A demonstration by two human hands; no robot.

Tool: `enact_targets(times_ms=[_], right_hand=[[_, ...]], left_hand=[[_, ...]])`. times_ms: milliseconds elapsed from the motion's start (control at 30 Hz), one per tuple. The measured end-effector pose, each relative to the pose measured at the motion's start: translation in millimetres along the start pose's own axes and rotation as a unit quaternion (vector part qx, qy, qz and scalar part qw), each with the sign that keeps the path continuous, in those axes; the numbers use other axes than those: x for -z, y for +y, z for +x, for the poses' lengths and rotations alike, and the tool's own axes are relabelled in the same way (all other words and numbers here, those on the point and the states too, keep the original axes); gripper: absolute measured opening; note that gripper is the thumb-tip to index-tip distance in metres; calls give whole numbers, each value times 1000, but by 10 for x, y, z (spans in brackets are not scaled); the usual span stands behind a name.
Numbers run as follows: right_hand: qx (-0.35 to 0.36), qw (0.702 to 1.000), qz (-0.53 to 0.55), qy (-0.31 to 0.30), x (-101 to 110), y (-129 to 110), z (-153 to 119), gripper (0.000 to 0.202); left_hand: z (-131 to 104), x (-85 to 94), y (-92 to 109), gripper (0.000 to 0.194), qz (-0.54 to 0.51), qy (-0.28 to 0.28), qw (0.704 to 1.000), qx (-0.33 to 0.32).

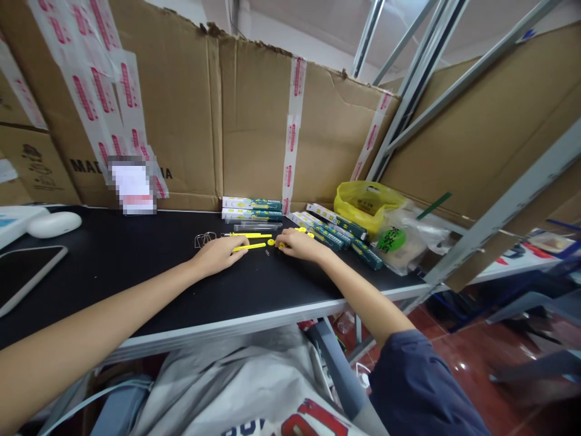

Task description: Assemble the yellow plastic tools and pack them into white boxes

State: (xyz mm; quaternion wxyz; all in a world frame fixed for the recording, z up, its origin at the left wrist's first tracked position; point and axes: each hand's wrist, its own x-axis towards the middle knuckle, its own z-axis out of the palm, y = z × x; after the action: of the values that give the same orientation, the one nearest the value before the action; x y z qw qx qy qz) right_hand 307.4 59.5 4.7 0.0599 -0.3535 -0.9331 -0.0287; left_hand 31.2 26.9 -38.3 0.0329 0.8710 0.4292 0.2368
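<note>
My left hand (pixel 216 255) is closed round the near end of a thin yellow stick (pixel 255 246), which points right. My right hand (pixel 302 243) has its fingers curled down, fingertips together at a small yellow piece (pixel 282 245) they partly hide. Between the hands lies a small round yellow part (pixel 271 242), with a tiny spring-like bit (pixel 267 253) just in front. Behind my left hand lie another yellow stick (pixel 259 235) and clear tubes (pixel 247 227). Bent metal wire pieces (pixel 204 240) lie beside that hand. More yellow parts (pixel 301 229) show beyond my right hand.
Printed narrow boxes (pixel 252 214) are stacked against the cardboard wall (pixel 256 127); several more boxes (pixel 329 229) lie to the right. A yellow bag (pixel 354 209) and a clear plastic bag (pixel 403 242) stand near the metal frame. A phone-like device (pixel 29 275) lies left.
</note>
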Motion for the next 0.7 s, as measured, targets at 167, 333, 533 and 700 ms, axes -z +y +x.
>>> enact_targets(times_ms=[167,333,533,700], right_hand=[[-30,998,43,31,-83,40,17,23],[-12,991,98,85,-165,110,54,22],[-38,942,297,149,-226,89,246,9],[-86,832,532,133,-269,-47,446,41]], left_hand=[[-6,15,44,27,-17,-1,1000,1],[-3,0,40,25,-31,4,999,-3],[16,-61,4,25,-30,5,1000,3],[25,-51,2,26,-58,39,997,20]])
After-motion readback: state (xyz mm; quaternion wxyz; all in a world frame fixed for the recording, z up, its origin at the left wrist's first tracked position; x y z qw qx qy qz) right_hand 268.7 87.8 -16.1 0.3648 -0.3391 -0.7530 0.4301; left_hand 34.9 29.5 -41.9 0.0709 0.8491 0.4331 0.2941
